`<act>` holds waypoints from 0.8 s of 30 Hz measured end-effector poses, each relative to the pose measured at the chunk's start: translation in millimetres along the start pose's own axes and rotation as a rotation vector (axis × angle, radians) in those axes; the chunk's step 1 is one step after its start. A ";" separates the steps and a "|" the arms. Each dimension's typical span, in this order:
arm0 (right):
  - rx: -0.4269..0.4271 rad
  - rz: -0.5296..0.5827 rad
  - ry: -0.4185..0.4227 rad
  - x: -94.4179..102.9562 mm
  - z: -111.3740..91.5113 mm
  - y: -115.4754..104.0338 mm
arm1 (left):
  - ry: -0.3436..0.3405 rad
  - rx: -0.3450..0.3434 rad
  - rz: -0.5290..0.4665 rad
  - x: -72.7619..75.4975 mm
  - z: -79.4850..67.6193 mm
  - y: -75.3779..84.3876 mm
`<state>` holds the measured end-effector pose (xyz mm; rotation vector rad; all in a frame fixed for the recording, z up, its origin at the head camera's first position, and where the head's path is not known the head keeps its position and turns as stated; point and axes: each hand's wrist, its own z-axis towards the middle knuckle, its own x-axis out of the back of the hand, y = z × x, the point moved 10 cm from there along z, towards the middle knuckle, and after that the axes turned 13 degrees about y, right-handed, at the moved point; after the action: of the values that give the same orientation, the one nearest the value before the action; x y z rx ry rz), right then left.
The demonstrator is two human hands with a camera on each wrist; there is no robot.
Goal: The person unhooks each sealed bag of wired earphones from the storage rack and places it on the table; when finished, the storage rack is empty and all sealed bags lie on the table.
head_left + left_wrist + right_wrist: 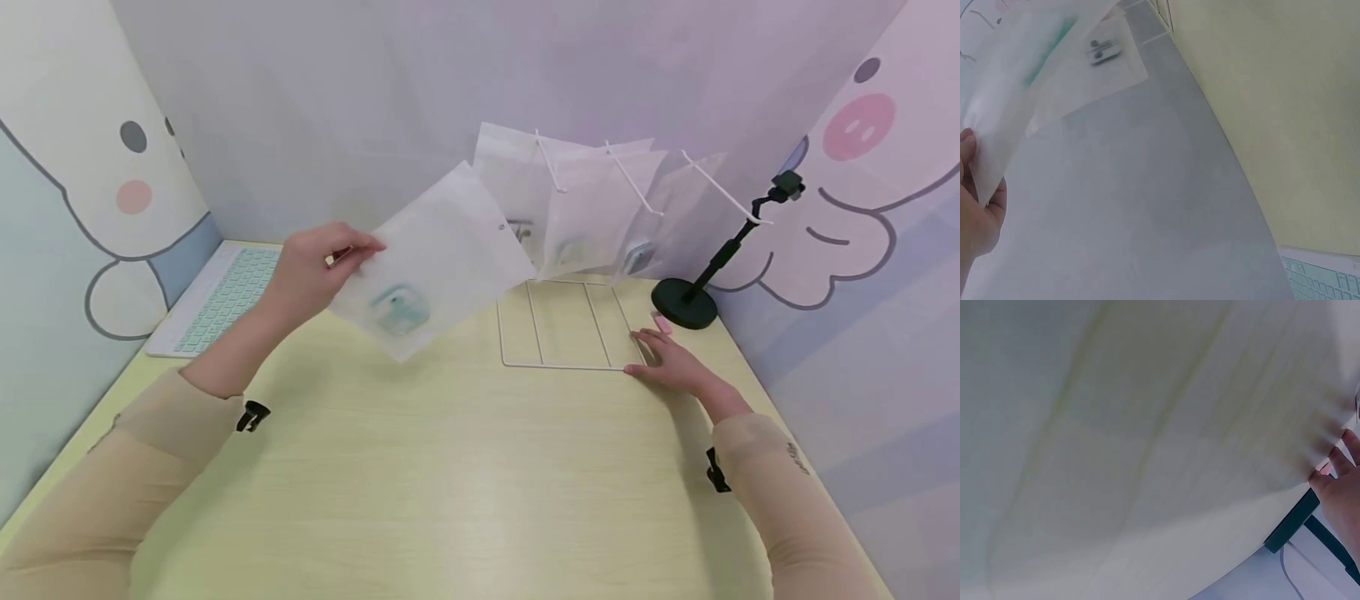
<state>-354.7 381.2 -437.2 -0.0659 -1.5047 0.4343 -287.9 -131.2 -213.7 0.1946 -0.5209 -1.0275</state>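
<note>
Closest in, beige sleeves [168, 425] reach forward over the pale tabletop [465, 467], a small black piece [252, 416] showing beside the left cuff and another [717, 471] beside the right. Ahead of the right cuff, the right hand [675, 362] is low at the near right corner of a white wire rack [570, 367]; its fingers are spread and touch the base, thumb toward the near rail, the others toward the side.

Beyond the left cuff, the left hand [318, 258] pinches a translucent white bag [442, 242] by its edge, thumb and fingers closed together on it. The bag tilts out to the right of those fingers, above the tabletop, with a blurred teal item [400, 310] inside, below and right of the pinch. Left of these fingers lies a white keyboard [232, 296] with teal keys.

Just past the right fingers are a small pink object [662, 323] and a black stand [684, 304]. Farther off, between the two hands, three similar bags [592, 200] hang at the rack's white prongs [551, 162]; the leftmost holds a small metallic-looking piece [1104, 55]. Behind everything rises a greyish wall [337, 125].
</note>
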 end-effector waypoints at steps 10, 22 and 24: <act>-0.022 -0.010 -0.026 -0.9 1.0 3.0 | -0.203 0.255 0.091 -1.0 -25.1 -49.4; -0.031 -0.003 -0.032 -2.5 0.1 1.4 | -0.380 0.538 0.106 -5.9 -68.4 -120.2; -0.030 -0.004 -0.030 -2.2 0.1 1.0 | -0.390 0.548 0.112 -6.2 -74.6 -128.9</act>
<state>-355.0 381.5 -439.7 -0.0804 -1.5411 0.4111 -351.7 -198.3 -330.6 0.4483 -1.1545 -0.7955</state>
